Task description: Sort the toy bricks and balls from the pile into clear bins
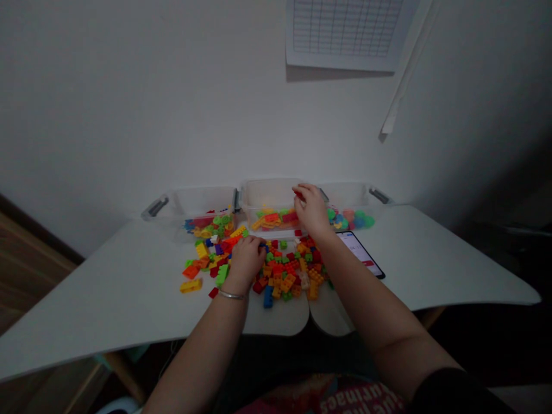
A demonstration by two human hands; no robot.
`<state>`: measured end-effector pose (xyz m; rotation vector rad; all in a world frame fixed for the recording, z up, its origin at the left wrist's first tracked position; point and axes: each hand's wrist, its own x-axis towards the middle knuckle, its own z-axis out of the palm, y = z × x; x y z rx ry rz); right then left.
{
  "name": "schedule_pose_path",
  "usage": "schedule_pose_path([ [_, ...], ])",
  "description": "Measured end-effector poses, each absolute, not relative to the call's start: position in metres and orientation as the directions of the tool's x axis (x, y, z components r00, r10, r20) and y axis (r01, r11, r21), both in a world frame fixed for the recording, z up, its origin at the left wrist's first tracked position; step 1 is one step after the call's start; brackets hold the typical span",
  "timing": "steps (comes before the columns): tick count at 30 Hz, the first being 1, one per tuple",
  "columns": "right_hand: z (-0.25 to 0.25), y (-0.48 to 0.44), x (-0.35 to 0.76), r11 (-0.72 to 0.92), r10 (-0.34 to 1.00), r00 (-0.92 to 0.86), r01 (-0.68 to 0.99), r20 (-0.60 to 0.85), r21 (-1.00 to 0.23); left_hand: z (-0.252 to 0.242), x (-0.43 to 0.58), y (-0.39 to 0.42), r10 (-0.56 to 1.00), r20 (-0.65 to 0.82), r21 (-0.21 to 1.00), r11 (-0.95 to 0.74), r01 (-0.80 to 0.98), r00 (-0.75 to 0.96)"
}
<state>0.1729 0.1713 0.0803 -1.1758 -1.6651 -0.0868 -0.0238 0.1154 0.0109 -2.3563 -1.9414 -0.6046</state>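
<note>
- Currently: right hand [311, 211] is up over the middle bin [265, 192], fingertips pinching a red brick [297, 196] above its right half.
- Meanwhile left hand [246, 259] lies palm-down on the brick pile [287, 277] on the counter [129, 287], fingers curled; cannot tell whether they grip anything.
- Flanking the middle one: left bin [194, 201] and right bin [351, 192]; a phone [361, 253] lies just right of the pile, screen lit.
</note>
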Motion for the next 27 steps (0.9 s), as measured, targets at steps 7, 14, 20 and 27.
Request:
schedule_pose_path([
  [7, 0.069, 0.166, 0.159, 0.407, 0.748, -0.220, 0.897, 0.626, -0.172, 0.012, -0.023, 0.115, 0.938, 0.315, 0.203, -0.216, 0.955, 0.145],
  [14, 0.062, 0.163, 0.156, 0.357, 0.730, -0.283, 0.934, 0.622, 0.005, 0.013, -0.023, 0.114, 0.938, 0.319, 0.201, -0.210, 0.957, 0.139],
  [20, 0.058, 0.164, 0.155, 0.365, 0.718, -0.267, 0.931, 0.642, -0.021, 0.013, -0.023, 0.114, 0.939, 0.312, 0.199, -0.211, 0.957, 0.142],
  [27, 0.071, 0.160, 0.162, 0.486, 0.760, -0.332, 0.861, 0.558, -0.149, 0.012, -0.023, 0.114, 0.939, 0.313, 0.213, -0.214, 0.953, 0.141],
])
